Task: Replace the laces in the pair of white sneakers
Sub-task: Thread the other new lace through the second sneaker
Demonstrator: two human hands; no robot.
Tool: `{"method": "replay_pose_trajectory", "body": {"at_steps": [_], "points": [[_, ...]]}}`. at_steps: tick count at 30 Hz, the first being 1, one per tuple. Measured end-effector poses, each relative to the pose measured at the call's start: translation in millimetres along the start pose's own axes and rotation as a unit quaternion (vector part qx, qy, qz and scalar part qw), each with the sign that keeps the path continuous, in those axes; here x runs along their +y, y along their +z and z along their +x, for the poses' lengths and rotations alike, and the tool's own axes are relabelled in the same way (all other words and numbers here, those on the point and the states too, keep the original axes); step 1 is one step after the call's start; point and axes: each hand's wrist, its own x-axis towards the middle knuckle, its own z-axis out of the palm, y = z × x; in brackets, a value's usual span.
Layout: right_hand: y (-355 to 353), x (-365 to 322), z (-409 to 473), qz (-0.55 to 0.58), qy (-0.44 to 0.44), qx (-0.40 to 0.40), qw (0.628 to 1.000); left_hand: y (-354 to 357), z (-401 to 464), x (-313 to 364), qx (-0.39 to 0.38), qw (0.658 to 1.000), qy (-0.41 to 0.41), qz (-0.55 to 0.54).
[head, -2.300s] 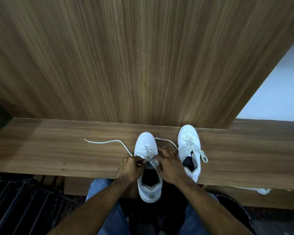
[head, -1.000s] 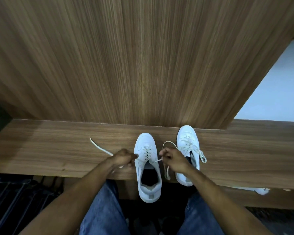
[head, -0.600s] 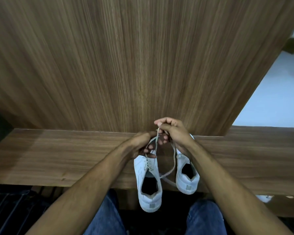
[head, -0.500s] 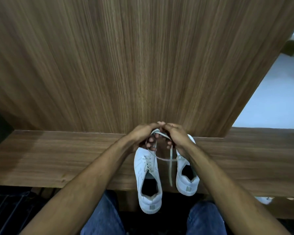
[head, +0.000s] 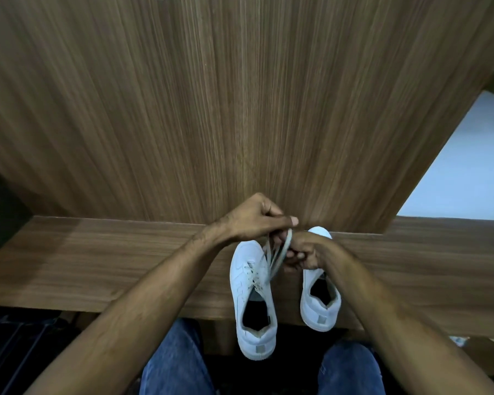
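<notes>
Head view: left hand (head: 253,219) above right hand (head: 304,250), both grips pinching lace (head: 278,253) over left sneaker (head: 253,297).

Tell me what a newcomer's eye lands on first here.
Two hands meet at the centre: the left hand and the right hand both grip a pale lace rising from the left sneaker. The right sneaker stands beside it on the wooden ledge.

A wooden bench (head: 97,266) carries two white sneakers. The left sneaker (head: 253,303) hangs its heel over the front edge; the right sneaker (head: 320,303) stands just beside it.
</notes>
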Motion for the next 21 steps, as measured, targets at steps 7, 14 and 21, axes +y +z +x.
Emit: {"method": "replay_pose_trajectory", "body": {"at_steps": [7,14,21], "points": [[-20,-2,10,0.070,-0.104,-0.006,0.992,-14,3,14,0.107,0.991,0.018,-0.079],[0,4,7,0.037,-0.208,-0.038,0.977,-33,22,-1,0.250,0.968,0.035,-0.003],[2,12,7,0.054,-0.189,0.070,0.978,19,-11,-100,0.147,0.977,-0.049,0.147]]}}
